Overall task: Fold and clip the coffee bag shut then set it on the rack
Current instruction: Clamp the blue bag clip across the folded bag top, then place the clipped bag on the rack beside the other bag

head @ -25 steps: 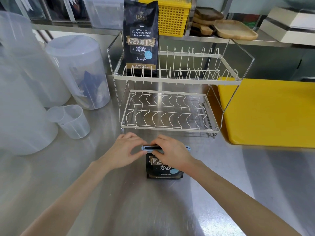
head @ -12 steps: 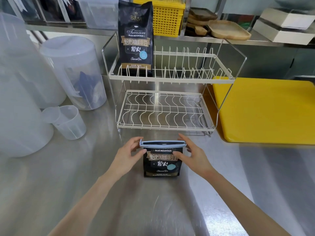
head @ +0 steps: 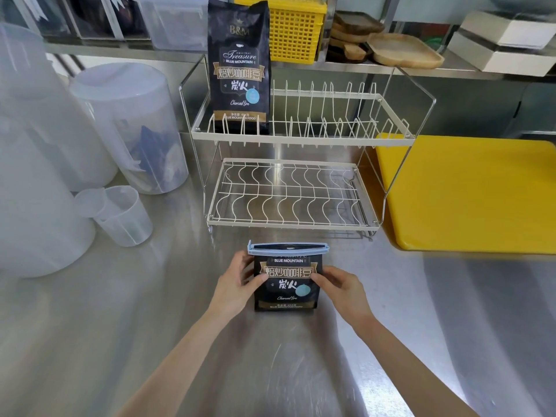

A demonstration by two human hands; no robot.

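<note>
A black coffee bag [head: 287, 291] stands upright on the steel counter, its top folded down and held by a light blue clip [head: 287, 248]. My left hand [head: 237, 282] grips the bag's left side, thumb on the front. On the bag's right side sits my right hand [head: 340, 285], thumb pressing the label. Behind the bag stands a white two-tier wire rack [head: 288, 224]. A second, taller coffee bag [head: 239, 67] stands unfolded on the left of the rack's upper tier.
Clear plastic containers [head: 129, 127] and a small measuring cup [head: 123, 215] stand at the left. A yellow cutting board [head: 469, 191] lies to the right of the rack. A yellow basket [head: 294, 28] and wooden trays [head: 403, 49] sit on the back shelf.
Both hands slid down from the clip on top of the bag to its sides. The clip stays on the folded top.
</note>
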